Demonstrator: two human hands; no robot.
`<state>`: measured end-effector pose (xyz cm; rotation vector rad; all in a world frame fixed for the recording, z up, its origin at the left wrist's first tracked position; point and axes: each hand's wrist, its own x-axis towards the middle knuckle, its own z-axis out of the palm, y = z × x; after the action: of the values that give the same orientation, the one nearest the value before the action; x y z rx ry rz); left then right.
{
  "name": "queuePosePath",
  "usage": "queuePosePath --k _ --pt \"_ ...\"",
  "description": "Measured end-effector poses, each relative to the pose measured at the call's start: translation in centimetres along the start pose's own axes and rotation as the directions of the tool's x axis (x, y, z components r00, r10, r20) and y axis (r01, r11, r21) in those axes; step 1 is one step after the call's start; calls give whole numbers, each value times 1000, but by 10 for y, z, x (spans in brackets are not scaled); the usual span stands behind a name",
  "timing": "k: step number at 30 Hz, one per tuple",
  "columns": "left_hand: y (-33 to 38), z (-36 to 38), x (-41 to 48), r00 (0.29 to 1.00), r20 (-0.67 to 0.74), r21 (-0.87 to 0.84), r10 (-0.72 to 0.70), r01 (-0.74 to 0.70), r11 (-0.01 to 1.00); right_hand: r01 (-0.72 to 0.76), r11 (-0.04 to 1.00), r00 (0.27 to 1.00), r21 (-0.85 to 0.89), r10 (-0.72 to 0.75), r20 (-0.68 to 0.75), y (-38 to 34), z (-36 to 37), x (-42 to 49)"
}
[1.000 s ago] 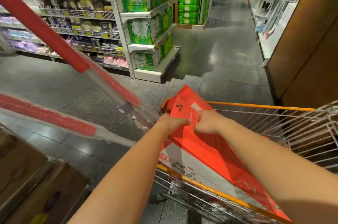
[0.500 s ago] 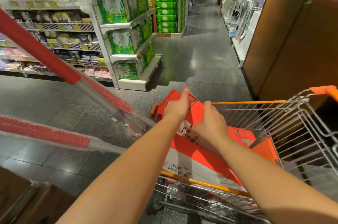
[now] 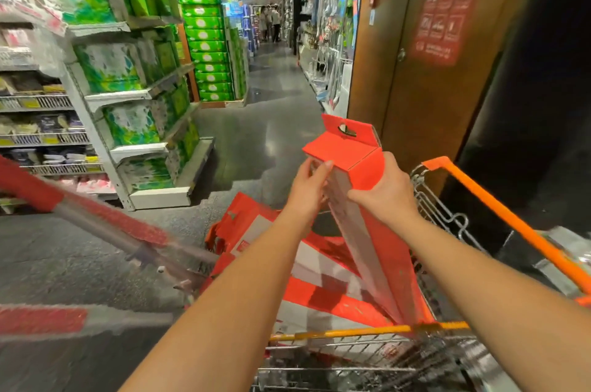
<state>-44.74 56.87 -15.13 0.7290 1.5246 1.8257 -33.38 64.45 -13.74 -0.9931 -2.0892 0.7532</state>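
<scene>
Left hand [image 3: 308, 188] and right hand [image 3: 385, 198] both grip the box [image 3: 358, 164] near its top. Best to lift it straight up and steady, so its foot clears the cart [image 3: 367, 333] rim.

The carton [image 3: 358, 164] shows matt orange-red cardboard with a pale, smooth side panel, creased at its folds. The cart [image 3: 447, 219] is bare shiny metal wire, and its rim [image 3: 499, 209] is glossy orange plastic. The floor [image 3: 262, 142] is dark speckled stone, polished and catching the lights. Green packs [image 3: 128, 123] gleam in thin plastic film. The door [image 3: 409, 123] looks like satin brown wood.
</scene>
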Motion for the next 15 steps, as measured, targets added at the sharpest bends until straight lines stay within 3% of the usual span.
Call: queuePosePath --k 6,9,15 --pt "18 47 19 984 116 76 134 -144 987 11 962 982 272 41 -186 10 -59 33" --pt "26 70 32 980 135 155 146 -167 974 42 923 964 383 63 -258 15 -81 49" --pt "42 98 59 974 182 152 135 -164 975 146 837 944 528 42 -328 19 -116 77"
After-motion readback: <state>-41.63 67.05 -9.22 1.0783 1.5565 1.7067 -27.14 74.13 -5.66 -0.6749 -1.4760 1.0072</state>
